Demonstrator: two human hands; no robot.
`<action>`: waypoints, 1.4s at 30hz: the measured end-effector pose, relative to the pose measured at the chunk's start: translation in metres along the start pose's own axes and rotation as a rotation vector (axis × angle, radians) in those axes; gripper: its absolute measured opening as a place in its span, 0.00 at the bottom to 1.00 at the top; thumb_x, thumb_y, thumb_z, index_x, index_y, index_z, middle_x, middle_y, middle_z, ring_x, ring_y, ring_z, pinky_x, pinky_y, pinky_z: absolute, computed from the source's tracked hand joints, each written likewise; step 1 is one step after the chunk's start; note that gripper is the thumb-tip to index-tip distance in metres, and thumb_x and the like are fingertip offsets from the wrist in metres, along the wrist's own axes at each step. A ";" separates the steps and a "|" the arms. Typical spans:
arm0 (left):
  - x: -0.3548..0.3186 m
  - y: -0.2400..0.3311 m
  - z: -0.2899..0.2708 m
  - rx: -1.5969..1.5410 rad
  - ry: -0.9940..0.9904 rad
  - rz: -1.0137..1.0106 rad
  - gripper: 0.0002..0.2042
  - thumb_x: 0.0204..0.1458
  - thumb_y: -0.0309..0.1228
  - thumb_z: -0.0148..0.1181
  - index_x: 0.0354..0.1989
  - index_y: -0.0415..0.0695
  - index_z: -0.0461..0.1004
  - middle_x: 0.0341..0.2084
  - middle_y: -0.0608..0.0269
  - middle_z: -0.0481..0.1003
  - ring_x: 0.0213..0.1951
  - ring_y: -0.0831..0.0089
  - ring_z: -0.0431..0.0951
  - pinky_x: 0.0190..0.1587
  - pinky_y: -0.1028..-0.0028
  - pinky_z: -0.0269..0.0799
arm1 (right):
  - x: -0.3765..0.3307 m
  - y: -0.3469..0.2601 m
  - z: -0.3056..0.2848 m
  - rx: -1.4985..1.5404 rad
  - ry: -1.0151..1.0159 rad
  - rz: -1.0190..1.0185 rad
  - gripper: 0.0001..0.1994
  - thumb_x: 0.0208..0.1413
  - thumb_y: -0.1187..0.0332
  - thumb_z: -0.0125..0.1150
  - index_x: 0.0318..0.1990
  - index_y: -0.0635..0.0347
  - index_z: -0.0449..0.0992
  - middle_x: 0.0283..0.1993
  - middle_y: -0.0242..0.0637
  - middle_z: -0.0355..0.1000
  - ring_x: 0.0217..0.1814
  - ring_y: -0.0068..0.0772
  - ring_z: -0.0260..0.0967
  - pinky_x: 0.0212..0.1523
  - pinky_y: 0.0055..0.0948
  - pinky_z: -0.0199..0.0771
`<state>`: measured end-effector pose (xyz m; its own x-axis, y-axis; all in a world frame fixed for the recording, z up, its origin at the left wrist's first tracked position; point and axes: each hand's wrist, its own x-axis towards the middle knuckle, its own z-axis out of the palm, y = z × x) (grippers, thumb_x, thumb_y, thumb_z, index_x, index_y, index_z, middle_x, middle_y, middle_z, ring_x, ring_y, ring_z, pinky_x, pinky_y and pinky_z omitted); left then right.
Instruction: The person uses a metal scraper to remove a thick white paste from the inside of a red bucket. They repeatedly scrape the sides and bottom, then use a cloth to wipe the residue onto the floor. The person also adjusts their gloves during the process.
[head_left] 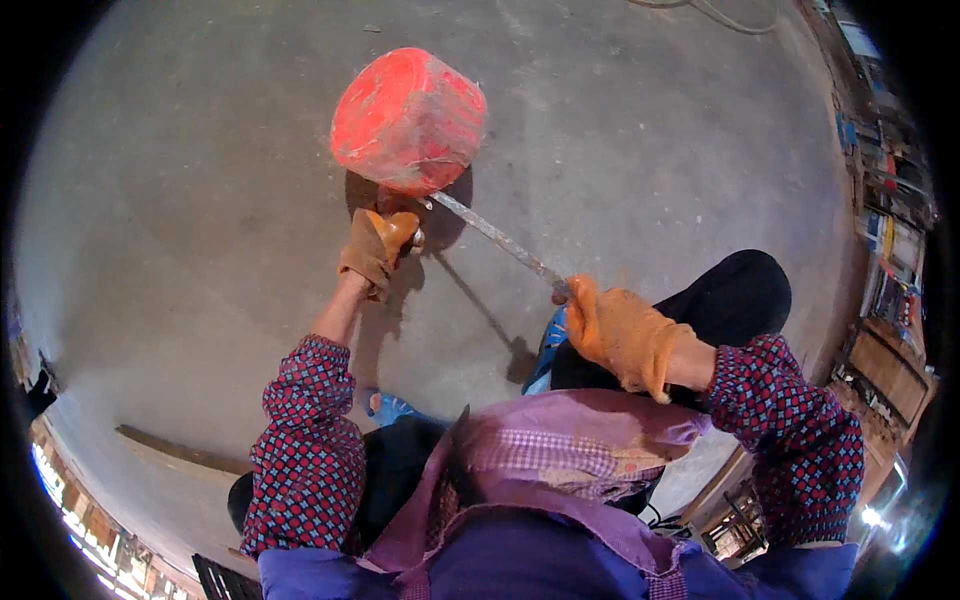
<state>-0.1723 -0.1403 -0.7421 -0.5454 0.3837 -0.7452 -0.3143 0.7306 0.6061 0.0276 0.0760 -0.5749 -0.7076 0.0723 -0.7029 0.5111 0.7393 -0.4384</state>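
A red plastic bucket (425, 115), smeared with grey dirt, is tilted with its round base toward the upper left. My left hand (378, 245), in a worn orange-brown work glove, is closed at the bucket's near edge; its exact hold there is partly hidden. In a matching glove, my right hand (625, 330) wraps round the end of a long, thin metal bar (500, 240). The bar slants up and left, its far end at the bucket's lower edge beside my left hand. Whether that end touches the bucket I cannot tell.
Grey concrete floor (230, 200) surrounds me. A wooden strip (185, 450) lies at the left, and a hose or cable (715, 12) curls at the far right. Cluttered shelves (890, 240) line the right side. My blue shoes (390, 408) are beneath me.
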 end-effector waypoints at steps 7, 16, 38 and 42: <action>-0.007 0.023 0.027 -0.037 0.144 0.098 0.10 0.42 0.31 0.57 0.27 0.36 0.72 0.18 0.60 0.73 0.20 0.72 0.74 0.22 0.70 0.68 | 0.000 -0.053 -0.035 0.134 -0.399 0.101 0.08 0.47 0.69 0.58 0.30 0.66 0.73 0.26 0.53 0.72 0.27 0.53 0.72 0.26 0.38 0.71; 0.005 0.029 0.047 0.100 0.054 0.348 0.12 0.46 0.35 0.56 0.29 0.36 0.73 0.20 0.58 0.74 0.23 0.66 0.75 0.25 0.67 0.70 | 0.008 -0.031 -0.090 1.067 -0.877 0.214 0.23 0.53 0.59 0.59 0.54 0.58 0.65 0.39 0.45 0.70 0.32 0.22 0.71 0.29 0.27 0.80; 0.022 -0.009 -0.014 -1.301 -0.796 0.042 0.17 0.52 0.35 0.49 0.44 0.34 0.69 0.17 0.76 0.57 0.20 0.82 0.58 0.27 0.78 0.59 | 0.069 0.047 -0.096 -0.767 0.076 -0.161 0.07 0.58 0.66 0.46 0.39 0.58 0.66 0.23 0.44 0.72 0.24 0.47 0.72 0.22 0.42 0.69; 0.027 -0.011 -0.013 -1.194 -0.836 0.081 0.17 0.50 0.37 0.52 0.42 0.34 0.69 0.17 0.76 0.57 0.21 0.83 0.60 0.27 0.80 0.60 | 0.070 0.054 -0.100 -0.594 0.038 -0.120 0.08 0.57 0.67 0.46 0.41 0.57 0.68 0.21 0.38 0.70 0.20 0.40 0.70 0.20 0.37 0.67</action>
<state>-0.1939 -0.1455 -0.7656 -0.1221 0.9141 -0.3867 -0.9770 -0.0422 0.2088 -0.0434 0.1878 -0.5911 -0.7661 -0.0189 -0.6425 0.0749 0.9902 -0.1183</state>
